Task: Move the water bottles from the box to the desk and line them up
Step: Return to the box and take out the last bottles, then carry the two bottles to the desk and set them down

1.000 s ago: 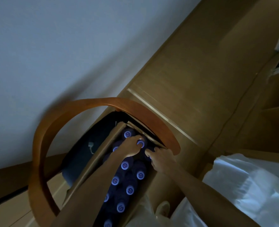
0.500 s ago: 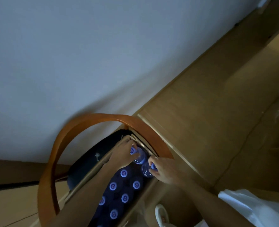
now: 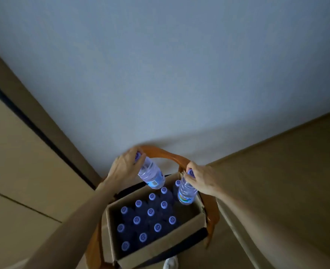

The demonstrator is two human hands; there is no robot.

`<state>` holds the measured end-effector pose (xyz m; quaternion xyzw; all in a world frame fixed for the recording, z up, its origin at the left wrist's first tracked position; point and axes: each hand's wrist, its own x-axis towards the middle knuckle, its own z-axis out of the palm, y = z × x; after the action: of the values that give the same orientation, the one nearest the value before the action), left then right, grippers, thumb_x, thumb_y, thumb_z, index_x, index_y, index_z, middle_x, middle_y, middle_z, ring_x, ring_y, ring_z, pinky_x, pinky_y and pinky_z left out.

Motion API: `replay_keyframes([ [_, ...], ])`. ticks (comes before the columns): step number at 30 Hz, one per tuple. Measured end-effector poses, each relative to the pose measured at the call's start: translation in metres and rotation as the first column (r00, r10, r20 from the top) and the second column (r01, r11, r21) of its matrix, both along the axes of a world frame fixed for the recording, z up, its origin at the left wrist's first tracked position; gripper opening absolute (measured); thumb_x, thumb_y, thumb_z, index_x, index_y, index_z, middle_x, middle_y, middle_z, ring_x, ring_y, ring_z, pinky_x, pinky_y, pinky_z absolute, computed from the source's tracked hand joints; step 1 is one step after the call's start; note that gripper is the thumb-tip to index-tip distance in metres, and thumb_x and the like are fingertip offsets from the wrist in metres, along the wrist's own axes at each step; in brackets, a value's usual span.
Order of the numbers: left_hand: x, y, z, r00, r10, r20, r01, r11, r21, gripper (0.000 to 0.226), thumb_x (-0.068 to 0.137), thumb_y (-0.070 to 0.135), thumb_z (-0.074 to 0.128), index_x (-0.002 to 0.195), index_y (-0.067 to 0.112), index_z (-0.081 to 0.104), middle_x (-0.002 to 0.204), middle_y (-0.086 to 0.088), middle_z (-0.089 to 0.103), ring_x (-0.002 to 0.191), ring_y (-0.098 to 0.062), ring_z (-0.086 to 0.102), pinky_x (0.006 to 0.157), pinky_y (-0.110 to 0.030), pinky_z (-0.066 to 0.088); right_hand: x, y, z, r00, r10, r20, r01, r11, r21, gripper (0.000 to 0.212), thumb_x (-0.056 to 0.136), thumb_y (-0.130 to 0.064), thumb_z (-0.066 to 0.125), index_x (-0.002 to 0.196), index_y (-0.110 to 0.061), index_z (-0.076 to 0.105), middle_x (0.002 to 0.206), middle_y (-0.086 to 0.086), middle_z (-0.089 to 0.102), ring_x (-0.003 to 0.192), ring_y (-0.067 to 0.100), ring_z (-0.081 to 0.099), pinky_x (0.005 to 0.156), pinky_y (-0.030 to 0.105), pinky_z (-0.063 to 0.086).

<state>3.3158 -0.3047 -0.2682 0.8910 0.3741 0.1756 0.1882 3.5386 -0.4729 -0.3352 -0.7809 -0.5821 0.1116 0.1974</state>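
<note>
So this is the lifting-out step: the left hand [image 3: 124, 167] is gripping one water bottle [image 3: 151, 174] by its cap end, fingers curled round the neck, and the bottle is hanging tilted over the far edge of the box [image 3: 156, 251], at about 11 o'clock from the box's middle. The right hand [image 3: 202, 178] is pinching a second bottle [image 3: 185, 193] at the cap, and that one is dangling closer to upright over the box's 1 o'clock corner, its base looking clear of the caps below. The box itself is sitting on a chair with a curved orange-brown wooden frame [image 3: 211, 212], and there are roughly a dozen capped bottles [image 3: 150, 212] packed inside it, so I'd say the job is only getting started. The wooden desk [image 3: 286, 181] is running off at 3 o'clock, and no bottles are showing on the bit of it in view. Next move, as I'm reading it: both bottles are needing to swing right, over the chair frame, and go down standing side by side to start the row. Labels: both held bottles are wearing a blue label, the left one showing a small pale patch that might be a barcode, but I can't read any text. The caps all have a swirl mark on top, not legible either.
</note>
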Motion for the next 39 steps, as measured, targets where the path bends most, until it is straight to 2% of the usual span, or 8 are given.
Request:
replay_keyframes([
  [6,-0.086,-0.015,0.085,0.983,0.154,0.096,-0.169,0.969,0.178,0.010,0.094,0.035,0.043,0.089,0.032,0.051,0.077,0.011,0.061,0.066,-0.012,0.056,0.060,-0.030,0.046,-0.038,0.049,0.084,0.987,0.112,0.117,-0.131,0.977,0.168,0.024,0.092,-0.043,0.050,0.102,-0.021,0.052,0.089,0.008,0.069,0.083,0.035,0.062,0.066,0.031,0.033],
  [11,-0.173,-0.030,0.145,0.918,0.346,0.195,-0.385,0.895,0.226,0.016,0.088,0.043,0.040,0.084,0.033,0.051,0.072,0.016,0.059,0.066,-0.011,0.055,0.058,-0.030,0.043,-0.104,0.093,0.157,0.956,0.256,0.142,-0.285,0.928,0.242,0.022,0.092,-0.044,0.047,0.099,-0.024,0.049,0.082,0.004,0.065,0.076,0.031,0.060,0.068,0.035,0.041],
  [16,-0.273,-0.047,0.195,0.812,0.509,0.286,-0.578,0.770,0.271,0.019,0.090,0.043,0.041,0.082,0.030,0.053,0.072,0.013,0.062,0.067,-0.009,0.056,0.059,-0.029,0.044,-0.193,0.133,0.225,0.909,0.377,0.178,-0.415,0.852,0.318,0.018,0.089,-0.044,0.048,0.091,-0.025,0.048,0.077,0.000,0.061,0.073,0.031,0.056,0.066,0.034,0.038],
  [20,-0.359,-0.063,0.224,0.690,0.635,0.348,-0.720,0.649,0.245,0.018,0.088,0.040,0.045,0.080,0.028,0.056,0.067,0.017,0.061,0.068,-0.013,0.056,0.061,-0.030,0.039,-0.278,0.151,0.267,0.857,0.494,0.143,-0.507,0.764,0.398,0.017,0.087,-0.043,0.049,0.083,-0.027,0.051,0.068,-0.012,0.059,0.067,0.019,0.056,0.058,0.030,0.035],
  [23,-0.422,-0.074,0.239,0.638,0.686,0.349,-0.770,0.578,0.272,0.018,0.091,0.038,0.047,0.081,0.026,0.057,0.067,0.012,0.061,0.073,-0.025,0.057,0.067,-0.032,0.038,-0.349,0.160,0.289,0.812,0.568,0.131,-0.563,0.705,0.431,0.019,0.085,-0.046,0.049,0.082,-0.027,0.052,0.072,-0.011,0.062,0.069,0.015,0.057,0.063,0.031,0.042],
  [26,-0.484,-0.084,0.248,0.608,0.703,0.369,-0.793,0.518,0.321,0.018,0.091,0.038,0.049,0.080,0.025,0.056,0.071,0.003,0.063,0.075,-0.028,0.059,0.071,-0.037,0.045,-0.422,0.168,0.305,0.765,0.624,0.159,-0.619,0.645,0.449,0.021,0.087,-0.046,0.049,0.084,-0.026,0.053,0.075,-0.009,0.063,0.069,0.016,0.058,0.063,0.032,0.045],
  [35,-0.666,-0.118,0.255,0.489,0.766,0.418,-0.860,0.343,0.378,0.021,0.091,0.042,0.045,0.080,0.027,0.056,0.067,0.011,0.058,0.064,-0.015,0.054,0.059,-0.029,0.037,-0.634,0.193,0.316,0.659,0.723,0.207,-0.713,0.512,0.479,0.022,0.090,-0.048,0.047,0.088,-0.026,0.052,0.086,0.002,0.067,0.080,0.028,0.059,0.071,0.036,0.045],
  [39,-0.737,-0.132,0.249,0.414,0.819,0.398,-0.886,0.261,0.384,0.029,0.095,0.041,0.045,0.089,0.018,0.062,0.078,0.001,0.065,0.067,-0.017,0.058,0.055,-0.021,0.039,-0.723,0.204,0.313,0.579,0.795,0.182,-0.763,0.451,0.463,0.022,0.089,-0.047,0.048,0.088,-0.025,0.052,0.088,0.004,0.067,0.085,0.033,0.060,0.077,0.039,0.047],
])
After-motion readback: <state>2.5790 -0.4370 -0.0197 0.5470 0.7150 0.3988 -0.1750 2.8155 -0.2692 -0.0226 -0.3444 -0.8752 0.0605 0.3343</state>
